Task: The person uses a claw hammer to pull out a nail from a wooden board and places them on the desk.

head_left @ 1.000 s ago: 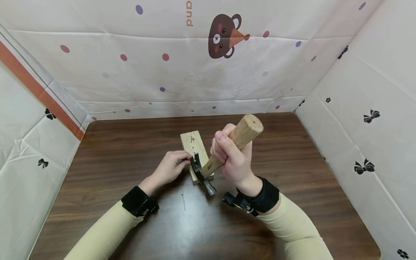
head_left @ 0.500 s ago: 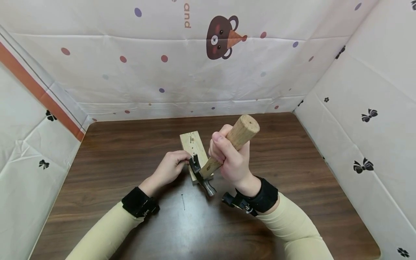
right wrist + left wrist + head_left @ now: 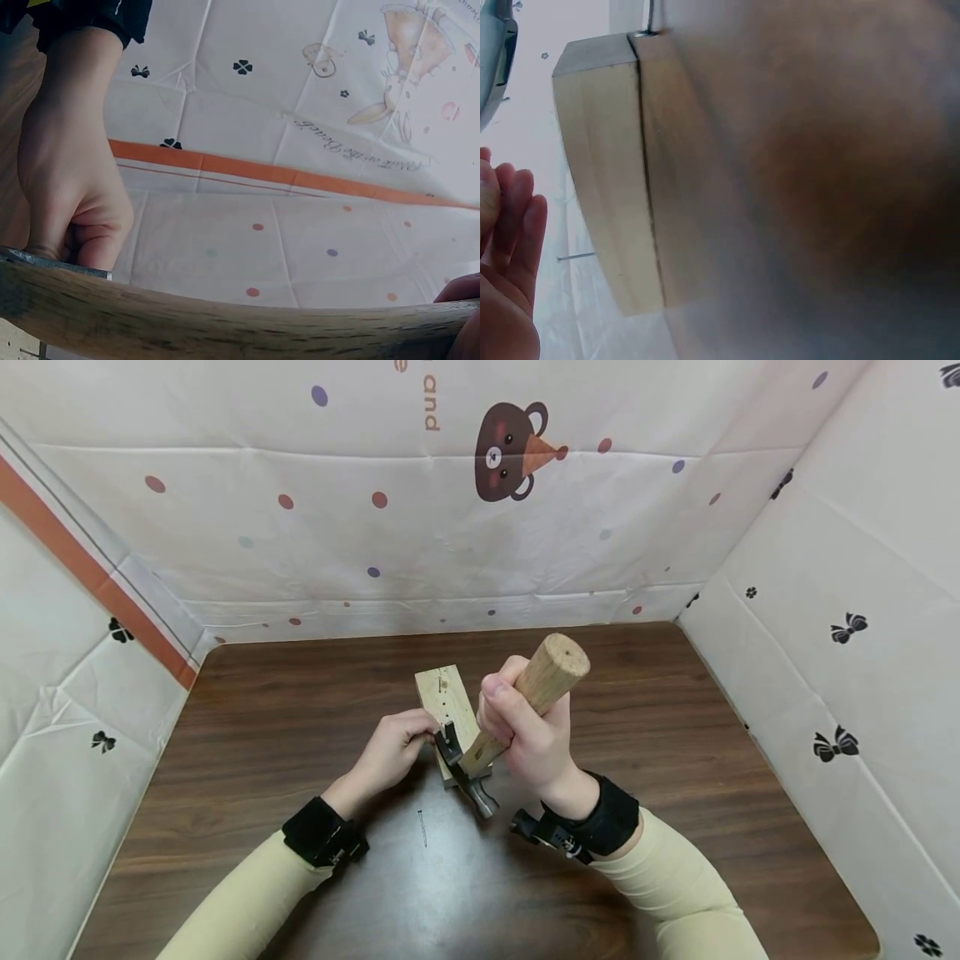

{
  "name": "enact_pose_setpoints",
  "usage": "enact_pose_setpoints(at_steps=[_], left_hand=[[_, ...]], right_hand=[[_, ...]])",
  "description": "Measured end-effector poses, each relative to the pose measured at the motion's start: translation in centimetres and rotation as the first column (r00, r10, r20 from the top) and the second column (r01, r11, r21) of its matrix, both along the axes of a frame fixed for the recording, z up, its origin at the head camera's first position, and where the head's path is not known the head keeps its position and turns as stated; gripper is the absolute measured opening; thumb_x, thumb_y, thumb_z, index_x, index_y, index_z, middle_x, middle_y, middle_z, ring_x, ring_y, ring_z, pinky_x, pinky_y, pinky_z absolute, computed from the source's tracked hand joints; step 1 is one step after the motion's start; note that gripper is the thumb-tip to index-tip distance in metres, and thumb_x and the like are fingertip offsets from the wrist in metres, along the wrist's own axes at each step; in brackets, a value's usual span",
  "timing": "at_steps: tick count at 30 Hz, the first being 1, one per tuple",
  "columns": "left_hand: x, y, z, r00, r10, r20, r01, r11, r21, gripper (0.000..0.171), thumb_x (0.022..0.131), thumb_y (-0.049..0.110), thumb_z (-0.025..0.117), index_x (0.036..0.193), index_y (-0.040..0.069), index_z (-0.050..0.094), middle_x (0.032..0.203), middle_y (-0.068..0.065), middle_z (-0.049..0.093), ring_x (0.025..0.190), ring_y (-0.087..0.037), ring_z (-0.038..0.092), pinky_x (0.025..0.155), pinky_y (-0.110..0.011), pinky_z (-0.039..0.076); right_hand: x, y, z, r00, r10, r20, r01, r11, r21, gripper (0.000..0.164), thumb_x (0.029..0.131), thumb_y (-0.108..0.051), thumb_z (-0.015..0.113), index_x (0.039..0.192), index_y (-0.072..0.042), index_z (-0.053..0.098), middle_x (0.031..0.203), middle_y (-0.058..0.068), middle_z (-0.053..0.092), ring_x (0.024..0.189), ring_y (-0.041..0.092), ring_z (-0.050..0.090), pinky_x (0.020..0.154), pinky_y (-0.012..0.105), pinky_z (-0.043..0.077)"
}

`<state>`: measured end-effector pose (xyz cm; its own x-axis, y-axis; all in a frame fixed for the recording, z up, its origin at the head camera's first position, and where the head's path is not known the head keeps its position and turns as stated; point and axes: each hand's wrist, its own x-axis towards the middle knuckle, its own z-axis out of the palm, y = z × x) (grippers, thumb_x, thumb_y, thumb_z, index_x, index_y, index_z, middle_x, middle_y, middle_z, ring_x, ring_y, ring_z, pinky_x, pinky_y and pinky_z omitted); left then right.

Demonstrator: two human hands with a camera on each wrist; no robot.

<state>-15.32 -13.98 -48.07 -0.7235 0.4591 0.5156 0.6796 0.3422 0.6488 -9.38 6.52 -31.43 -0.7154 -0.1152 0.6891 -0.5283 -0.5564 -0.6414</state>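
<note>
My right hand [image 3: 528, 727] grips the wooden handle [image 3: 551, 672] of a claw hammer, its end raised toward me. The dark hammer head [image 3: 465, 777] hangs close over a pale wooden board [image 3: 442, 697], claw toward my left hand and face toward me. My left hand [image 3: 393, 747] has thumb and fingers drawn together right at the claw; I cannot tell whether they pinch anything. In the left wrist view, its fingers [image 3: 517, 217] are bent beside the board [image 3: 604, 172]. A nail [image 3: 576, 257] sticks out of the board's far part. Small dark holes mark its top.
A loose nail [image 3: 422, 828] lies on the brown wood-grain table [image 3: 300, 693], on the near side of the board. Printed white sheeting [image 3: 337, 527] rises behind the table and along both sides. Each wrist wears a black strap with a camera.
The handle end and my right hand have shifted slightly left in the head view, with the hammer head staying over the board. My left hand stays by the claw.
</note>
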Motion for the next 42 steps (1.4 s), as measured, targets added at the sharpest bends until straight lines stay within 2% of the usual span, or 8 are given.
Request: enact_pose_setpoints(at_steps=[4, 13, 19, 24, 28, 33, 37, 42], left_hand=[[0.0, 0.0, -0.4, 1.0, 0.008, 0.022, -0.009, 0.999, 0.032, 0.021, 0.087, -0.015, 0.074, 0.089, 0.006, 0.077, 0.094, -0.002, 0.074, 0.089, -0.022, 0.072, 0.08, -0.033, 0.059], [0.3, 0.0, -0.3, 0.992, 0.009, 0.127, -0.016, 0.998, 0.058, 0.028, 0.088, -0.019, 0.071, 0.086, 0.009, 0.075, 0.092, 0.002, 0.071, 0.087, -0.012, 0.066, 0.078, -0.029, 0.056], [0.0, 0.0, 1.1, 0.977, -0.042, 0.208, 0.013, 0.99, 0.14, 0.019, 0.094, -0.01, 0.073, 0.089, 0.007, 0.078, 0.092, 0.001, 0.071, 0.086, -0.013, 0.068, 0.078, -0.027, 0.059], [0.1, 0.2, 2.4, 0.98, -0.067, 0.187, 0.036, 0.986, 0.166, 0.019, 0.094, -0.01, 0.074, 0.091, 0.008, 0.08, 0.091, 0.001, 0.072, 0.083, -0.014, 0.069, 0.076, -0.028, 0.06], [0.6, 0.5, 2.8, 0.984, -0.046, 0.171, 0.014, 0.983, 0.183, 0.018, 0.095, -0.009, 0.074, 0.094, 0.007, 0.081, 0.094, 0.0, 0.074, 0.084, -0.013, 0.07, 0.075, -0.027, 0.061], [1.1, 0.3, 3.0, 0.98, -0.014, 0.2, -0.03, 0.976, 0.217, 0.018, 0.095, -0.011, 0.073, 0.096, 0.005, 0.081, 0.094, -0.003, 0.076, 0.081, -0.017, 0.074, 0.074, -0.029, 0.063], [1.2, -0.2, 3.3, 0.962, 0.025, 0.273, -0.086, 0.973, 0.212, 0.012, 0.099, -0.005, 0.072, 0.101, 0.004, 0.081, 0.099, -0.01, 0.078, 0.081, -0.027, 0.076, 0.074, -0.031, 0.063], [1.5, -1.4, 3.6, 0.909, 0.059, 0.413, -0.148, 0.971, 0.186, 0.014, 0.102, 0.0, 0.072, 0.115, -0.004, 0.076, 0.106, -0.019, 0.079, 0.085, -0.034, 0.078, 0.078, -0.039, 0.064]], right_hand=[[0.2, -0.2, 0.0, 0.999, 0.028, -0.018, -0.028, 1.0, -0.001, 0.023, 0.097, 0.004, 0.047, 0.082, -0.012, 0.054, 0.054, 0.002, 0.028, 0.04, 0.014, 0.021, 0.037, 0.026, 0.019], [0.1, -0.2, 0.0, 0.999, 0.038, -0.018, -0.038, 0.999, -0.012, 0.025, 0.097, 0.004, 0.046, 0.082, -0.014, 0.055, 0.053, 0.001, 0.027, 0.039, 0.013, 0.022, 0.037, 0.025, 0.019], [0.1, -0.1, -0.4, 0.999, 0.019, 0.034, -0.02, 0.999, 0.027, 0.023, 0.099, -0.002, 0.052, 0.084, -0.018, 0.058, 0.052, 0.001, 0.028, 0.039, 0.014, 0.021, 0.036, 0.026, 0.018], [0.2, -0.1, -0.7, 0.999, 0.006, 0.047, -0.007, 0.999, 0.031, 0.022, 0.099, -0.003, 0.054, 0.084, -0.019, 0.059, 0.051, 0.002, 0.029, 0.039, 0.015, 0.022, 0.036, 0.027, 0.019], [0.1, 0.0, -0.7, 0.999, 0.004, 0.033, -0.004, 1.0, 0.012, 0.024, 0.098, -0.001, 0.052, 0.085, -0.02, 0.059, 0.052, 0.002, 0.029, 0.039, 0.015, 0.022, 0.036, 0.026, 0.019], [0.0, 0.2, -0.6, 1.0, 0.006, 0.008, -0.006, 1.0, 0.002, 0.024, 0.098, 0.001, 0.051, 0.084, -0.017, 0.058, 0.052, 0.001, 0.028, 0.039, 0.014, 0.022, 0.036, 0.025, 0.018], [-0.1, 0.4, -0.5, 1.0, 0.004, 0.01, -0.004, 1.0, -0.004, 0.022, 0.097, 0.001, 0.051, 0.079, -0.011, 0.051, 0.052, 0.001, 0.027, 0.039, 0.014, 0.022, 0.036, 0.025, 0.018], [-0.2, 0.6, -0.4, 1.0, -0.002, 0.016, 0.002, 1.0, 0.002, 0.022, 0.098, 0.0, 0.051, 0.079, -0.011, 0.051, 0.051, 0.001, 0.028, 0.038, 0.014, 0.023, 0.036, 0.026, 0.019]])
